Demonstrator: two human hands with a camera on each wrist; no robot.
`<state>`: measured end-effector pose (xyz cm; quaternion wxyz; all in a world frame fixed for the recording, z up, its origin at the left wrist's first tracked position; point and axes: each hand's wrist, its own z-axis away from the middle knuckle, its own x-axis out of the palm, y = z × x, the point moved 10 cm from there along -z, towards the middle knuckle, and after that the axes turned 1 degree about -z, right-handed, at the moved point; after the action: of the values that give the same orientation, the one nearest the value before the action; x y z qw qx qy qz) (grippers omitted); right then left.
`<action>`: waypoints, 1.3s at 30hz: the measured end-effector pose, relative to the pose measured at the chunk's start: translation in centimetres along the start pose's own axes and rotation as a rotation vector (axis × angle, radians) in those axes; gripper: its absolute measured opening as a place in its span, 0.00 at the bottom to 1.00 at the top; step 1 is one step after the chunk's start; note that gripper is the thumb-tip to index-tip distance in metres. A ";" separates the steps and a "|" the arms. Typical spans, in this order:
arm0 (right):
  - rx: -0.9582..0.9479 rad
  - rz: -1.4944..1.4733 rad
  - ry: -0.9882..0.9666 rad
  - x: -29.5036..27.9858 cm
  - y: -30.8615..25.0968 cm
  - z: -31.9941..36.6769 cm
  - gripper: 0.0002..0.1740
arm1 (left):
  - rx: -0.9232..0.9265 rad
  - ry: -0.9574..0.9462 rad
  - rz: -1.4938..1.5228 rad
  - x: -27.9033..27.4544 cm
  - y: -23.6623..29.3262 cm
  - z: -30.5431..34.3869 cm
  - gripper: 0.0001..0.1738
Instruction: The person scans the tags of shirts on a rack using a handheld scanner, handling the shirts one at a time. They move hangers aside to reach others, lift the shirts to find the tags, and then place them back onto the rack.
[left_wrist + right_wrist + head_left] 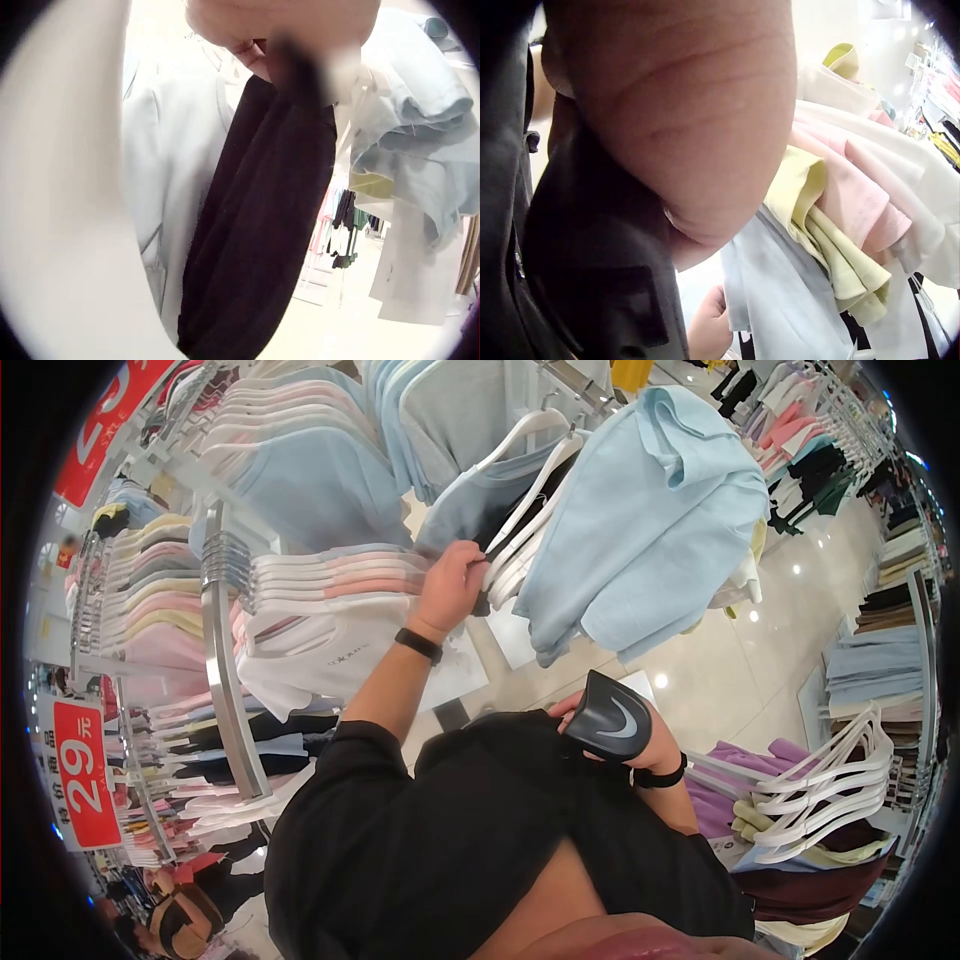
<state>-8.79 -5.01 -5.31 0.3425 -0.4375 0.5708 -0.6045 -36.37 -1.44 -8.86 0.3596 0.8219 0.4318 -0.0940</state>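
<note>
My left hand [452, 588] reaches into the rack and grips the edge of a black garment [259, 202], which hangs straight down below the hand in the left wrist view. White hangers [520, 545] crowd right beside the fingers. Left of the black garment hangs a pale blue-grey top [465, 505]; a light blue garment [650, 530] drapes on the right. Close to the waist, my right hand [655, 740] holds a dark wedge-shaped device [605, 720] with a pale crescent mark. Fingers partly hide behind this device.
Rows of tops [340, 575] hang at the left around a metal rack post [225, 660]. At lower right, bare white hangers [830, 790] lie over piled clothes. A red price sign [82, 770] stands far left. Tiled floor [720, 680] shows between the racks.
</note>
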 end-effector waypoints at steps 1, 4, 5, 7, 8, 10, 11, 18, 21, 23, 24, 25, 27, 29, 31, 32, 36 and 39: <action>-0.006 0.005 0.010 -0.1 0.1 0.1 0.23 | -0.013 -0.002 0.006 0.2 -0.1 0.4 0.15; 0.005 -0.016 0.034 -0.2 0.4 0.3 0.23 | -0.058 -0.048 0.051 0.5 -0.2 0.8 0.16; 0.013 -0.027 0.039 -0.3 0.4 0.3 0.23 | -0.074 -0.068 0.069 0.6 -0.2 0.7 0.17; 0.045 -0.035 0.031 -0.3 0.6 0.4 0.26 | -0.085 -0.141 0.090 0.7 0.0 0.5 0.19; 0.061 -0.039 0.027 -0.3 0.8 0.4 0.27 | -0.090 -0.178 0.101 0.8 0.0 0.5 0.20; 0.047 -0.020 0.024 -0.4 0.7 0.5 0.27 | -0.100 -0.212 0.082 0.8 -0.3 0.6 0.20; 0.040 -0.011 0.022 -0.4 0.7 0.5 0.27 | -0.106 -0.228 0.072 0.9 -0.4 0.7 0.20; 0.031 -0.051 0.049 -0.1 0.7 0.4 0.24 | -0.069 -0.260 0.013 1.5 -0.9 1.0 0.20; 0.022 -0.040 0.052 -0.1 0.8 0.4 0.24 | -0.088 -0.285 0.032 1.8 -0.1 1.1 0.21; 0.012 -0.017 0.047 -0.2 0.7 0.5 0.25 | -0.108 -0.325 0.094 1.9 0.9 0.9 0.22; 0.013 -0.015 0.047 -0.2 0.7 0.6 0.25 | -0.114 -0.321 0.093 1.9 0.7 1.2 0.23; 0.013 -0.013 0.046 -0.3 0.6 0.5 0.25 | -0.120 -0.317 0.091 2.0 0.1 1.7 0.24; 0.013 -0.008 0.048 -0.3 0.6 0.6 0.25 | -0.118 -0.298 0.073 1.9 -0.5 2.0 0.25; 0.012 0.000 0.049 -0.4 0.8 0.6 0.25 | -0.103 -0.264 0.039 1.5 -0.8 1.8 0.25; 0.013 0.013 0.040 -0.3 0.9 0.5 0.25 | -0.095 -0.291 0.059 1.4 -0.3 1.6 0.25; 0.012 0.021 0.037 -0.3 0.9 0.5 0.25 | -0.088 -0.306 0.069 1.4 0.0 1.5 0.24; 0.024 -0.002 0.037 -0.2 0.8 0.0 0.25 | -0.041 -0.259 0.025 1.0 0.2 1.5 0.22; 0.026 -0.002 0.027 -0.1 0.7 -0.2 0.25 | -0.020 -0.161 -0.012 0.7 0.1 2.0 0.19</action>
<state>-9.02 -4.96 -5.96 0.3398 -0.4255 0.5669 -0.6181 -35.58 -2.35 -10.56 0.4009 0.8054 0.4071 -0.1576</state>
